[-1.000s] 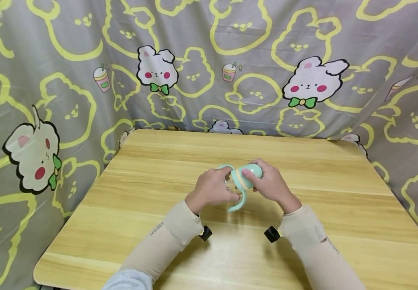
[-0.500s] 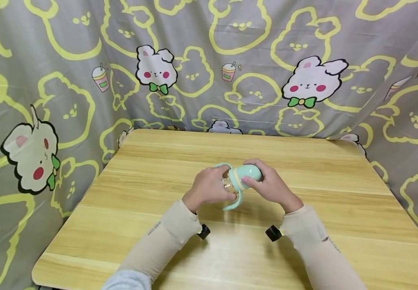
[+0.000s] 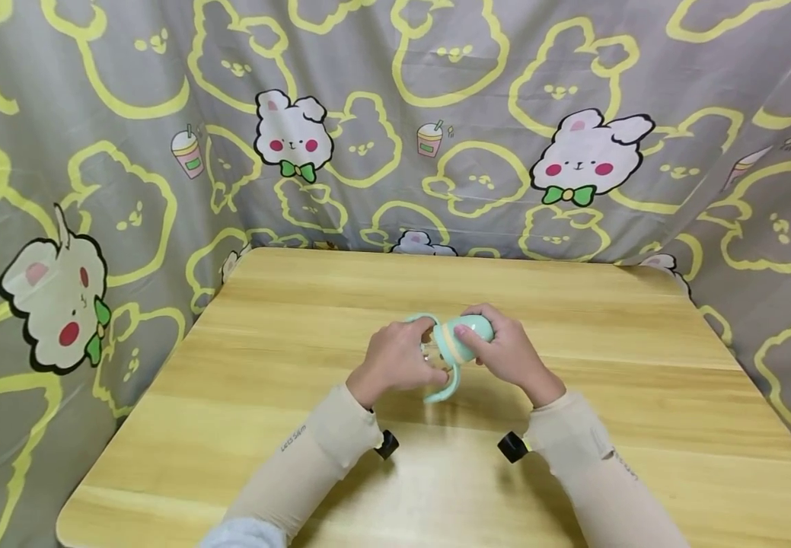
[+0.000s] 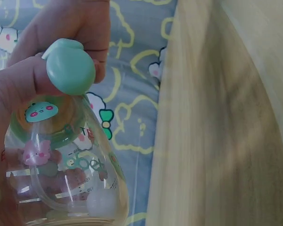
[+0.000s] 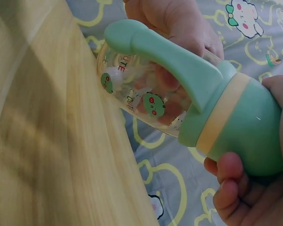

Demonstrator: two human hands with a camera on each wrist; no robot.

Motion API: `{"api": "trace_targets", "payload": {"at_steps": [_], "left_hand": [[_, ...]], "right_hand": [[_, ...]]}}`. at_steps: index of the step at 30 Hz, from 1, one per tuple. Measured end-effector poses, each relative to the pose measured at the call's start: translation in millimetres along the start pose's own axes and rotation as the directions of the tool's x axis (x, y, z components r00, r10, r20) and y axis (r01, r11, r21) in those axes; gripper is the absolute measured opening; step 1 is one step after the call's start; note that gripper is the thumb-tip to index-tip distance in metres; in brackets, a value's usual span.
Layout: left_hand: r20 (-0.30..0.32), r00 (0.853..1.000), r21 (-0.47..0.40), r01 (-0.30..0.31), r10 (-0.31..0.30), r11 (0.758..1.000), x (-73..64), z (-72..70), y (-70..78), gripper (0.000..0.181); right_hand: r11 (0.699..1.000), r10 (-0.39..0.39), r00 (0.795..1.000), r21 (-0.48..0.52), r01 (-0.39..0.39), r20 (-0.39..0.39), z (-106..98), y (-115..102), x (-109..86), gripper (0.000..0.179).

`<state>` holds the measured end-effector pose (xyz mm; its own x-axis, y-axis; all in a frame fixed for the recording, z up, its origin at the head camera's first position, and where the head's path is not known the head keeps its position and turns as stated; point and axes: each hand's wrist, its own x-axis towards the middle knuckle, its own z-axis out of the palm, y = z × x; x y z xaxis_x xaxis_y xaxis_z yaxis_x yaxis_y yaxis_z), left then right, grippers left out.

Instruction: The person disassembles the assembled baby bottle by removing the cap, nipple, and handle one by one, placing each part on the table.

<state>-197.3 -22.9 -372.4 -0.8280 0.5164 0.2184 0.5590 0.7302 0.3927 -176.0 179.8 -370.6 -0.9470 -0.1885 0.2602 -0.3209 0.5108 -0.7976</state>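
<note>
A baby bottle (image 3: 451, 341) is held tilted above the table, its mint-green cap end to the right. My left hand (image 3: 398, 356) grips the clear body between the two green handles (image 5: 174, 56). Around the domed cap (image 5: 254, 127) curl the fingers and thumb of my right hand (image 3: 505, 346). In the left wrist view the clear body (image 4: 75, 165) shows printed cartoon faces, with a straw and a white weight inside. A cream ring (image 5: 224, 113) runs round the bottle below the cap.
The wooden table (image 3: 285, 320) reaches back to a grey curtain (image 3: 368, 190) with yellow outlines and rabbit faces. Beige sleeves (image 3: 320, 449) cover both forearms, and a black wrist camera (image 3: 513, 447) juts inward from the right one.
Both hands and the bottle have shifted slightly left since a second ago. The right hand's fingers have moved a little on the cap; both grips continue.
</note>
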Motion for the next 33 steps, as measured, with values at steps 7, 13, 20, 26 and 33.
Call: {"api": "trace_targets", "payload": {"at_steps": [7, 13, 20, 26, 33], "left_hand": [[0.023, 1.0, -0.03, 0.003, -0.002, 1.0, 3.3, -4.9, -0.3, 0.058], [0.043, 0.999, -0.043, 0.02, -0.018, 0.999, 1.7, -8.8, 0.6, 0.058], [-0.002, 1.0, 0.003, -0.008, 0.008, 1.0, 1.8, -5.4, 6.7, 0.053], [-0.001, 1.0, 0.005, 0.007, -0.007, 1.0, 0.3, -0.7, 6.4, 0.055], [0.02, 1.0, 0.045, 0.023, -0.024, 0.999, -1.8, -3.3, 0.2, 0.055]], "right_hand": [[0.999, -0.045, 0.999, 0.013, 0.045, -0.006, -4, 1, -0.1, 0.033], [0.991, -0.126, 0.992, 0.041, 0.125, 0.007, -4, 3, -0.2, 0.033], [0.99, -0.138, 0.989, -0.045, 0.136, -0.057, -1, 7, -4.0, 0.038], [0.999, 0.023, 0.997, -0.028, -0.025, -0.078, 1, 1, -2.2, 0.04], [1.0, 0.013, 0.998, -0.001, -0.014, -0.053, 9, 5, -1.0, 0.034]]}}
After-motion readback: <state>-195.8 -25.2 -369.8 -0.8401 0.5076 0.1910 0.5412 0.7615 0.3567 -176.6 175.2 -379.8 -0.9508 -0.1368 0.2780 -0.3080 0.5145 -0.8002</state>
